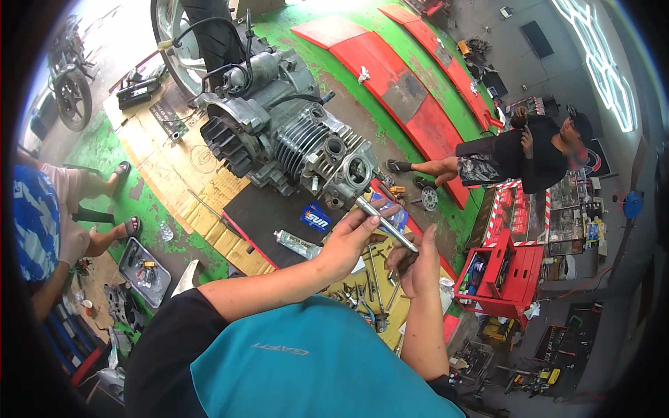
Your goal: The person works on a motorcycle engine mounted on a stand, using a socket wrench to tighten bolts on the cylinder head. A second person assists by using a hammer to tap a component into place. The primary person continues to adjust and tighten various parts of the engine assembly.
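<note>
step: we seem to be working a chrome tool [397,233] at the engine [301,148] | our left hand [344,245] grips it, right hand [419,270] loosely round its end | next: calls for straight alignment

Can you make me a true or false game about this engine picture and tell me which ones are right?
1. The left hand holds a shiny metal rod. True.
2. The right hand is at the rod's near end. True.
3. Both hands wear thick gloves. False: both are bare.
4. The engine is bright pink all over. False: it is mostly grey metal, with some black parts.
5. A red toolbox is over on the right side. True.
6. The rod is bright yellow. False: it is silver-coloured.
</note>
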A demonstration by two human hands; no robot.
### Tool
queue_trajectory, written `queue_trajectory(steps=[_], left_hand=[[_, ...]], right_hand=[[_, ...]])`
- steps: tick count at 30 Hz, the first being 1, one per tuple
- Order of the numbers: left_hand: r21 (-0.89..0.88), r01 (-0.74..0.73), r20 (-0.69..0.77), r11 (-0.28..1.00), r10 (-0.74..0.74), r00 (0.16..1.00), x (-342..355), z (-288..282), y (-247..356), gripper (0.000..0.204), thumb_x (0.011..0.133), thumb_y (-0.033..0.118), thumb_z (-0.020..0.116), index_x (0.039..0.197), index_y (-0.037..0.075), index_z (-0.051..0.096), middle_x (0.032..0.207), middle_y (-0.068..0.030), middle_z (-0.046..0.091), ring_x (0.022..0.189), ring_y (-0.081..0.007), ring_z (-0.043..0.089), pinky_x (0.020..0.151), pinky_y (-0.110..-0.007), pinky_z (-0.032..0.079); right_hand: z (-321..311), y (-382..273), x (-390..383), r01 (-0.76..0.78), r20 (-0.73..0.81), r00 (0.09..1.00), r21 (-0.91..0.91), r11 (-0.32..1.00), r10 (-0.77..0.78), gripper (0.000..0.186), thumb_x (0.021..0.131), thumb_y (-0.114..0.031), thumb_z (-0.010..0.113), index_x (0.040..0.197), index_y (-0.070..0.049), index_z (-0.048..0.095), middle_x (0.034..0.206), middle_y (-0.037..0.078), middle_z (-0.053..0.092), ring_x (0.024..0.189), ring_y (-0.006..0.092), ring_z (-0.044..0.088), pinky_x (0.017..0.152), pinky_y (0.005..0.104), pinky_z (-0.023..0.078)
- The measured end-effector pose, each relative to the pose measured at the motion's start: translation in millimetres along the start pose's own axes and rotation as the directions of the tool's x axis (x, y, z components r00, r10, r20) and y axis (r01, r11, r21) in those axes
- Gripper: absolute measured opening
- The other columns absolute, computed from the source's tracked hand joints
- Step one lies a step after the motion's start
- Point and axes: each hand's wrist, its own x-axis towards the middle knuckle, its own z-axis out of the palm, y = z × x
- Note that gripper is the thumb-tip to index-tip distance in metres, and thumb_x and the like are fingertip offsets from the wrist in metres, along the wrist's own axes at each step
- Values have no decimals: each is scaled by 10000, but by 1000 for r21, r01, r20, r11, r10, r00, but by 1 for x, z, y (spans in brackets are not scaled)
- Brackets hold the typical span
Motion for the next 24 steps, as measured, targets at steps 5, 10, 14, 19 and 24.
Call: queue_trajectory(steps=[5,10,14,19,24], left_hand=[[-4,48,-25,999,-48,999,1,5,0,388,1039,214,609,1328,-18,495,1339,-206,622,1136,-282,662,1022,-449,530],[111,56,-176,992,-36,984,10,0,-4,347,997,254,689,1202,4,562,1099,-129,701,938,-199,716,848,-363,602],[57,47,-155,997,-38,987,8,7,-2,369,996,290,690,1191,4,562,1018,-112,694,926,-206,714,834,-371,605],[58,109,-129,992,-101,986,5,3,2,294,1041,248,610,1230,37,529,1183,-200,664,1056,-303,698,924,-442,575],[-162,15,37,987,-9,999,-1,13,4,316,1061,191,553,1327,29,500,1329,-249,611,1182,-342,648,1037,-487,519]], right_hand=[[-16,13,8,302,22,952,-246,921,-306,713,997,-651,449,1256,6,548,1105,178,654,821,256,650,734,370,531],[-21,-2,-11,746,550,524,-664,40,-651,708,825,-232,799,1421,-57,460,1307,194,579,1029,268,620,864,434,511],[-33,10,-10,631,490,682,-770,98,-543,434,899,-75,703,1307,-45,559,1030,142,688,859,323,665,722,390,534],[14,19,-7,298,-31,949,-251,921,-315,150,1054,-182,536,1137,-62,571,687,-33,464,520,68,438,502,271,441],[3,-22,15,-111,55,992,6,994,110,253,1058,-325,538,1141,-89,577,577,-27,402,441,78,388,462,298,434]])
